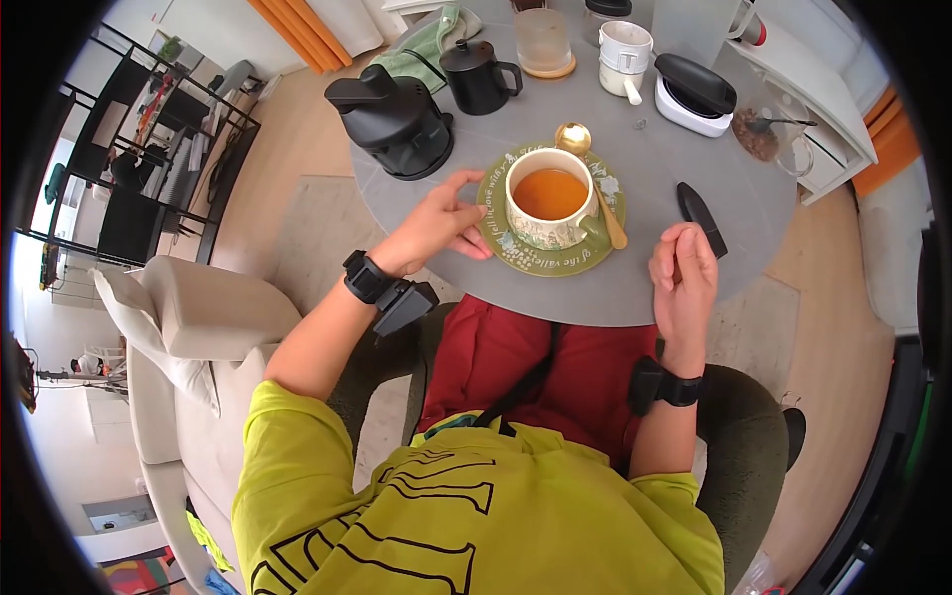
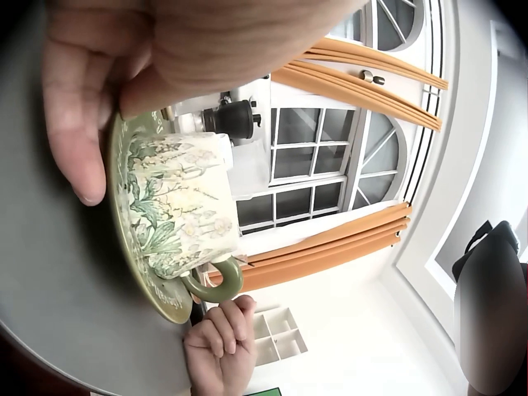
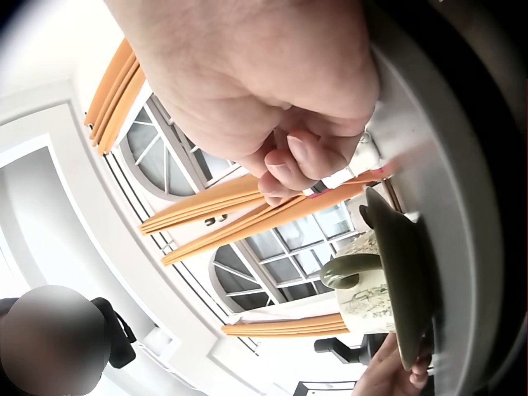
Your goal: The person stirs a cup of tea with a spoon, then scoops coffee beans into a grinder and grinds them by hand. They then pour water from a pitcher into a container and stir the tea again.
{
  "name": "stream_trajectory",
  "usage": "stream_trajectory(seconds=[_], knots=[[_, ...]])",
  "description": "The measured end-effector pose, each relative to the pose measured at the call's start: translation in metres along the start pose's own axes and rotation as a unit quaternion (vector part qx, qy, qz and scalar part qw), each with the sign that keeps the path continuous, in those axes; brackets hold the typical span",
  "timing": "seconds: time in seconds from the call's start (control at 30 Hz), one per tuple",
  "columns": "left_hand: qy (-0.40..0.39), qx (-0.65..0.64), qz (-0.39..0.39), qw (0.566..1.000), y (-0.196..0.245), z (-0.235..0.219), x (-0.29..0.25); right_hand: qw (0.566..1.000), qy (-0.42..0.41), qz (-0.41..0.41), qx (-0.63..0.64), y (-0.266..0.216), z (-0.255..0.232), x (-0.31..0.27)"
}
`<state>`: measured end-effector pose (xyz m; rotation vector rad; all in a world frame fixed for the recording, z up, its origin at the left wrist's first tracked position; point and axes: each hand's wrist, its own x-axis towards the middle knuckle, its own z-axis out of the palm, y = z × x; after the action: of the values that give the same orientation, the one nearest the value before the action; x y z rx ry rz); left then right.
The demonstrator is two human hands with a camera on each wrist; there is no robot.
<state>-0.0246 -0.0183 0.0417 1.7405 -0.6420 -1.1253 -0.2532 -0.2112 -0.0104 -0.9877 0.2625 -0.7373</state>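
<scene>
A cup (image 1: pixel 548 201) of amber liquid, with a flower print and green handle, stands on a green saucer (image 1: pixel 516 260) with white lettering. Along the saucer's right side lies a gold spoon (image 1: pixel 612 220). My left hand (image 1: pixel 436 223) holds the saucer's left rim, thumb by the upper side and fingers (image 2: pixel 78 161) at the underside. In the right wrist view those fingertips show below the saucer's edge. My right hand (image 1: pixel 684 273) hovers by the table's front edge, loosely curled with nothing in it, near a black-sheathed knife (image 1: pixel 701 218).
Behind the saucer on the round grey table (image 1: pixel 654 159) stand a black grinder-like appliance (image 1: pixel 397 124), a black pot (image 1: pixel 479 77), a frosted glass (image 1: pixel 544 42), a white handled cup (image 1: pixel 624 58) and a black-and-white device (image 1: pixel 694 94). A green cloth (image 1: pixel 421 50) lies at the back left.
</scene>
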Motion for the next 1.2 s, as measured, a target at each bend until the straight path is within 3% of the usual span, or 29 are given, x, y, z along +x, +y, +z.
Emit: stream_trajectory(seconds=[0.07,0.1,0.13,0.17,0.23,0.27,0.33,0.37,0.43,0.47,0.57,0.8,0.97,1.2], knots=[[0.003,0.017,-0.002,1.0,0.01,0.0,-0.005,1.0,0.001,0.0,0.002,0.0,0.0,0.0],[0.068,0.179,0.042,0.981,0.02,0.001,-0.009,1.0,-0.002,0.001,0.004,0.0,0.0,0.0],[0.131,0.336,0.086,0.929,0.032,0.003,-0.013,1.0,-0.004,0.002,0.005,0.0,-0.001,0.0],[0.129,0.338,0.086,0.928,0.046,0.007,-0.018,1.0,-0.002,0.001,0.007,-0.001,-0.001,0.0],[0.196,0.465,0.292,0.813,0.071,0.018,-0.03,1.0,-0.007,0.006,0.008,-0.002,0.0,-0.002],[0.198,0.466,0.289,0.812,0.082,0.025,-0.033,1.0,-0.01,0.008,0.01,-0.001,0.0,-0.002],[0.1,0.499,0.403,0.761,0.096,0.045,-0.031,1.0,0.001,0.001,0.005,0.001,0.001,-0.002],[0.102,0.501,0.402,0.759,0.096,0.054,-0.027,1.0,-0.001,0.001,0.007,0.001,0.001,-0.003],[0.025,0.604,0.475,0.64,0.089,0.074,-0.018,1.0,0.0,0.003,0.016,0.0,0.002,-0.006],[0.024,0.605,0.477,0.638,0.085,0.083,-0.012,1.0,0.002,0.0,0.016,-0.001,0.002,-0.007],[-0.003,0.699,0.489,0.523,0.077,0.107,-0.002,1.0,0.003,0.005,0.025,-0.001,0.004,-0.008],[0.044,0.726,0.509,0.46,0.062,0.132,0.011,0.999,-0.011,0.003,0.053,0.002,0.002,-0.007],[0.01,0.781,0.459,0.423,0.064,0.14,0.014,0.999,-0.004,0.005,0.045,0.0,0.003,-0.008],[-0.031,0.799,0.44,0.41,0.064,0.142,0.017,0.998,-0.018,0.007,0.058,0.0,0.001,-0.007]])
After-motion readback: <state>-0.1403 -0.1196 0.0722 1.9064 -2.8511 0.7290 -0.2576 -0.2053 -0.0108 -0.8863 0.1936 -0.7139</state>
